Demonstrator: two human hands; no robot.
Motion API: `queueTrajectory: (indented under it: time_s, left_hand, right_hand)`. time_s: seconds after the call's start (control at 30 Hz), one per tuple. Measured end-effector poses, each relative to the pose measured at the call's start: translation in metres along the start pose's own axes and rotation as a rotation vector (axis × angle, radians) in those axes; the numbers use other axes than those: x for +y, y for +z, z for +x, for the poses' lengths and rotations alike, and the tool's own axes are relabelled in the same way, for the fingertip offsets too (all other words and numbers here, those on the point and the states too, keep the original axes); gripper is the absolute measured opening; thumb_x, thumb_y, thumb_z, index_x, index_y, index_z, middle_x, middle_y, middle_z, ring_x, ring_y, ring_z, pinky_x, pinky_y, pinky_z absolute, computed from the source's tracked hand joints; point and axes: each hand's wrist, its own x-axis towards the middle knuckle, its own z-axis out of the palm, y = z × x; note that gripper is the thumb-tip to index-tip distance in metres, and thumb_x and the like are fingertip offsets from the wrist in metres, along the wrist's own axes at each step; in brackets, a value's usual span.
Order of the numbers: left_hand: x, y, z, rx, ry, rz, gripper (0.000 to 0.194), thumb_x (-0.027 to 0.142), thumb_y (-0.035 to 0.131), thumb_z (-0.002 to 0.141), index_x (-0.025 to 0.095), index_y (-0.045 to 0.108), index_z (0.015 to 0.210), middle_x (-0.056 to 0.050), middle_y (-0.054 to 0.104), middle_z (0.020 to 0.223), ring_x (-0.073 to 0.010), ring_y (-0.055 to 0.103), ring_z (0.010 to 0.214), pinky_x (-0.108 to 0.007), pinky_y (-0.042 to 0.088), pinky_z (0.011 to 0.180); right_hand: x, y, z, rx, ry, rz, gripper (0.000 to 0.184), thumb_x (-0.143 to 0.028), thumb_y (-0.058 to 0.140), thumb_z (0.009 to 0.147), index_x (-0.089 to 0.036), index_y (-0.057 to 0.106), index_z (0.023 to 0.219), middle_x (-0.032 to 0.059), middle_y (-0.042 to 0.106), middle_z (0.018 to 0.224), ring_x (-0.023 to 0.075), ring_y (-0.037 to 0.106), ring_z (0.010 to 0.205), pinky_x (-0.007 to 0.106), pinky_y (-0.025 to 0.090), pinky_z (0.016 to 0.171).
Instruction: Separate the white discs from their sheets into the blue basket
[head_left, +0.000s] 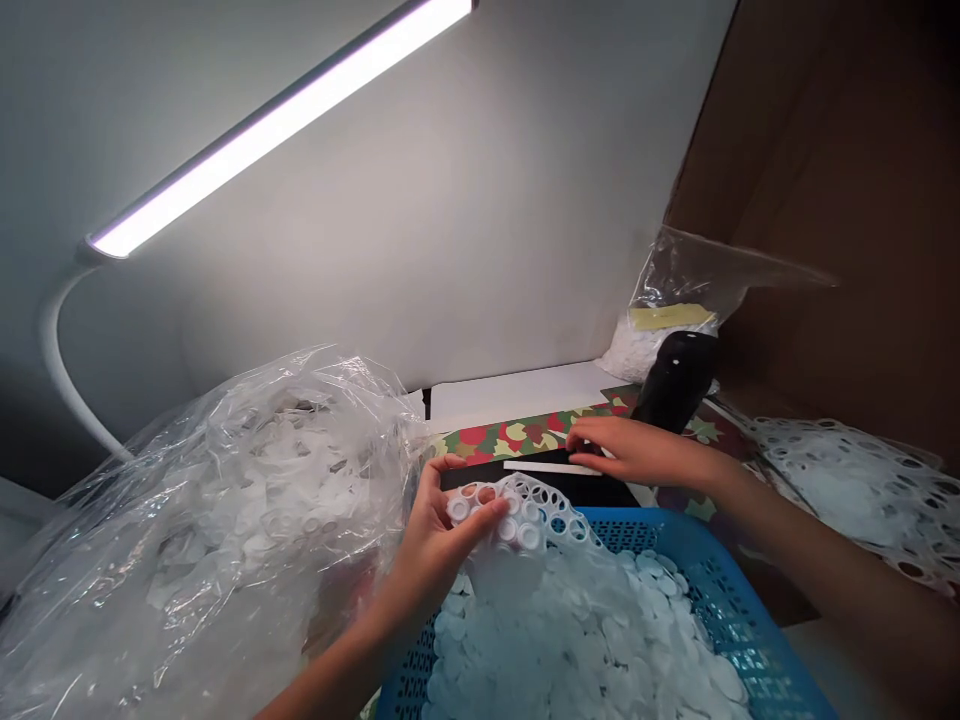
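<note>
White perforated plastic sheet with round cap-like pieces [521, 525] sits at the far edge of the blue slotted plastic basket [739, 600], its holed end trailing inside. Left hand [446, 525]: thumb and fingers closed on the sheet. Right hand [630, 450]: fingers curled beyond the basket's far edge, near the right end of a thin white strip [547, 467]; cannot tell whether it grips anything. Loose white flat discs [600, 640] heap in the basket. Clear plastic bag of white pieces [300, 480] stands left of the basket; more white perforated sheets [847, 490] lie right.
</note>
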Motion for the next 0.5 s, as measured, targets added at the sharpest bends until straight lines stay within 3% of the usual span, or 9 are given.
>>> queueTrajectory:
  time_s: [0.1, 0.23, 0.37, 0.5]
  left_hand:
    - [0.0, -0.001, 0.001, -0.005, 0.03, 0.055, 0.048, 0.029, 0.067, 0.077, 0.026, 0.037, 0.114, 0.003, 0.06, 0.075, -0.0117, 0.061, 0.058, -0.021, 0.049, 0.053]
    - [-0.003, -0.006, 0.002, -0.053, 0.147, 0.251, 0.014, 0.03, 0.063, 0.081, 0.021, 0.064, 0.092, -0.001, 0.064, 0.086, -0.0105, 0.061, 0.073, -0.017, 0.048, 0.062]
    - [-0.003, -0.008, 0.003, -0.045, 0.155, 0.325, 0.015, 0.032, 0.064, 0.08, 0.023, 0.07, 0.09, -0.002, 0.067, 0.095, -0.0139, 0.061, 0.084, -0.018, 0.049, 0.067]
    - [-0.003, -0.007, 0.002, -0.019, 0.149, 0.337, 0.017, 0.033, 0.068, 0.076, 0.023, 0.07, 0.091, -0.004, 0.068, 0.094, -0.0157, 0.061, 0.081, -0.022, 0.05, 0.065]
  right_hand:
    - [-0.003, 0.011, 0.003, -0.109, -0.035, 0.028, 0.02, -0.037, 0.051, 0.086, -0.019, 0.058, 0.087, 0.0053, 0.061, 0.087, 0.0195, 0.056, 0.076, 0.027, 0.041, 0.064]
    - [-0.002, 0.021, 0.007, -0.159, -0.04, 0.05, 0.015, -0.031, 0.047, 0.087, -0.018, 0.055, 0.083, 0.0045, 0.06, 0.083, 0.0177, 0.055, 0.073, 0.025, 0.039, 0.06]
    - [0.003, 0.021, 0.009, -0.088, -0.006, 0.046, 0.021, -0.036, 0.049, 0.086, -0.018, 0.05, 0.096, 0.0068, 0.057, 0.092, 0.0191, 0.052, 0.077, 0.027, 0.038, 0.063]
    - [0.006, 0.019, 0.009, -0.137, -0.011, 0.061, 0.022, -0.036, 0.044, 0.089, -0.017, 0.054, 0.087, 0.0067, 0.057, 0.087, 0.0182, 0.052, 0.074, 0.026, 0.038, 0.061]
